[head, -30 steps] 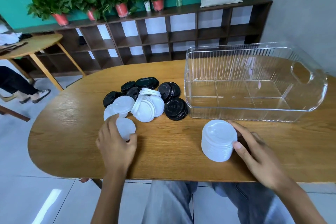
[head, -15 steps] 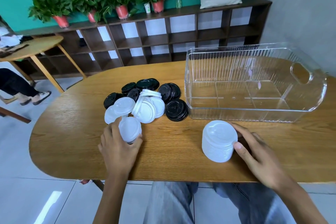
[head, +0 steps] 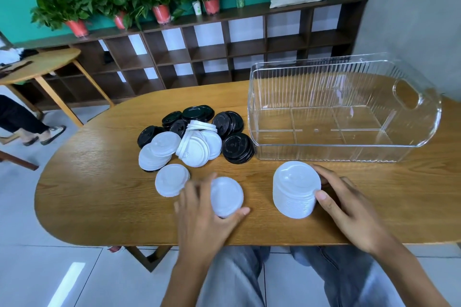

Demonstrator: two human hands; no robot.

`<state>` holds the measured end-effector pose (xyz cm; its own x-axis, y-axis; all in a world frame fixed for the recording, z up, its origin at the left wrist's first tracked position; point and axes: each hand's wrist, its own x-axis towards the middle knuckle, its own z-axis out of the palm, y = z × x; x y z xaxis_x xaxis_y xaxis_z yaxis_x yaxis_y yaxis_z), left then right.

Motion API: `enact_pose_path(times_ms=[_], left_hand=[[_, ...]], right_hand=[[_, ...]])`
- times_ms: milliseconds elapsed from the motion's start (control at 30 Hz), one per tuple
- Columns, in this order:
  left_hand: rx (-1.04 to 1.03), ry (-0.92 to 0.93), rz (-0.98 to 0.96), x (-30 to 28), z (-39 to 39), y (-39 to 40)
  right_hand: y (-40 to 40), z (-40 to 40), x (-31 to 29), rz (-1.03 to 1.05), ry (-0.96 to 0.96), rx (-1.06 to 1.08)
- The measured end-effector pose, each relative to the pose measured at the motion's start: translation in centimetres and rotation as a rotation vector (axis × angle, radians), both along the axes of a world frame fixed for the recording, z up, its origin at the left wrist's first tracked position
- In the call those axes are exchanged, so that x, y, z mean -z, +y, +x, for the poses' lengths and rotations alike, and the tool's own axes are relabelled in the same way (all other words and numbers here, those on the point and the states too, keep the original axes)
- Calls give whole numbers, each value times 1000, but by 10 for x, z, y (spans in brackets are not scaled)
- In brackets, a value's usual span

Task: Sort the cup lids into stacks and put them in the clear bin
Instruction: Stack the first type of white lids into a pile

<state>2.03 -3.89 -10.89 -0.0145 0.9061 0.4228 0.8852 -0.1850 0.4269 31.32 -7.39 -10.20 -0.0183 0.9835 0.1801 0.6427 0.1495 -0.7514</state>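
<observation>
My left hand (head: 202,217) grips a translucent white lid (head: 226,195) just above the table, between the loose pile and the stack. My right hand (head: 346,209) holds the side of a tall stack of translucent white lids (head: 295,189) standing on the table in front of the clear bin (head: 344,149). The bin has nothing in it. One more white lid (head: 171,180) lies flat left of my left hand. Behind it sits a mixed pile of white lids (head: 194,148) and black lids (head: 237,148).
The wooden table (head: 99,182) is oval, with its front edge close to my hands. A low shelf unit (head: 212,50) with potted plants stands behind it. A second table (head: 42,65) and a seated person's legs (head: 22,119) are at the far left.
My left hand lifted a white lid from the near edge of the pile and carried it right, toward the stack. My right hand stayed on the stack.
</observation>
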Motion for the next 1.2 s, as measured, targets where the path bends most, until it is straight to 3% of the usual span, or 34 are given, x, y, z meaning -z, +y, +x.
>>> enact_pose_path(times_ms=[100, 400, 600, 733, 833, 1000, 1200], left_hand=[[68, 55, -115, 2, 12, -5], [334, -158, -369, -2, -26, 6], [320, -200, -286, 2, -22, 7], [293, -447, -200, -5, -2, 2], [352, -532, -140, -15, 28, -1], [467, -545, -118, -30, 76, -1], [454, -447, -127, -34, 93, 3]], right_hand=[[0, 0, 0, 5, 2, -6], [2, 2, 4, 19, -12, -10], [3, 3, 5, 14, -20, -16], [2, 2, 5, 24, -22, -13], [1, 2, 4, 20, -17, -11], [1, 1, 2, 26, -12, -26], [0, 4, 5, 38, 47, -29]])
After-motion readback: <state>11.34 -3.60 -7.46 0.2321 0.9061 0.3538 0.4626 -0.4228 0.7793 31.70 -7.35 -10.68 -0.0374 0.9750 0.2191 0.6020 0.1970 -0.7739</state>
